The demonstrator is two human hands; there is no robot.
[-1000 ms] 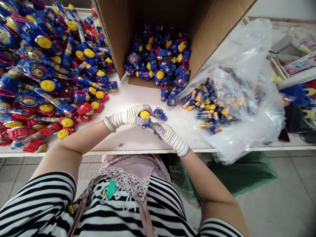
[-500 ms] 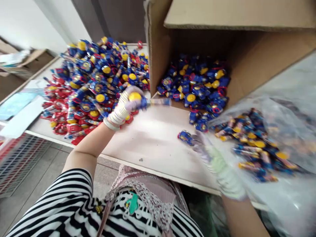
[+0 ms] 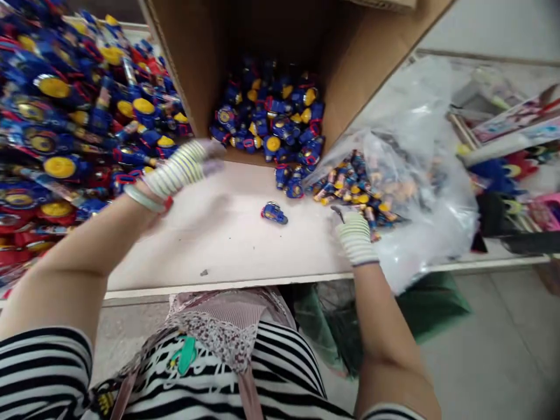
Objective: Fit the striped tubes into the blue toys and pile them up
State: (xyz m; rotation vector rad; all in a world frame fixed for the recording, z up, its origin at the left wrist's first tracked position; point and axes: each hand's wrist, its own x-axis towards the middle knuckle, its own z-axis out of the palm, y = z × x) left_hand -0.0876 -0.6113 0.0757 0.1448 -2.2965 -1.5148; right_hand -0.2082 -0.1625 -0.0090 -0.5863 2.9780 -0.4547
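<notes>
My left hand (image 3: 188, 163), in a striped glove, hovers above the table at the left front of the cardboard box (image 3: 367, 76). Its blurred fingers are stretched out and apart, with nothing visible between them. My right hand (image 3: 353, 236), gloved too, is at the near edge of a clear plastic bag (image 3: 420, 169). Its fingers are bent around a small dark thing (image 3: 338, 213) that I cannot make out. Spilling from the bag's mouth are small dark-blue and yellow pieces (image 3: 350, 181). Between my hands, a single blue plastic toy (image 3: 274, 213) lies on the white table (image 3: 236, 233).
Inside the box lie several blue toys with yellow discs (image 3: 273, 125); a few spill over its front edge. A big heap of blue and red toys (image 3: 56, 128) covers the table's left. Assorted items (image 3: 511, 157) stand at the right. A green bag (image 3: 433, 303) hangs below the edge.
The view has swung right. My left hand has let go of the toy with the clear tube. My right hand has left the single blue toy on the table and moved to the bag.
</notes>
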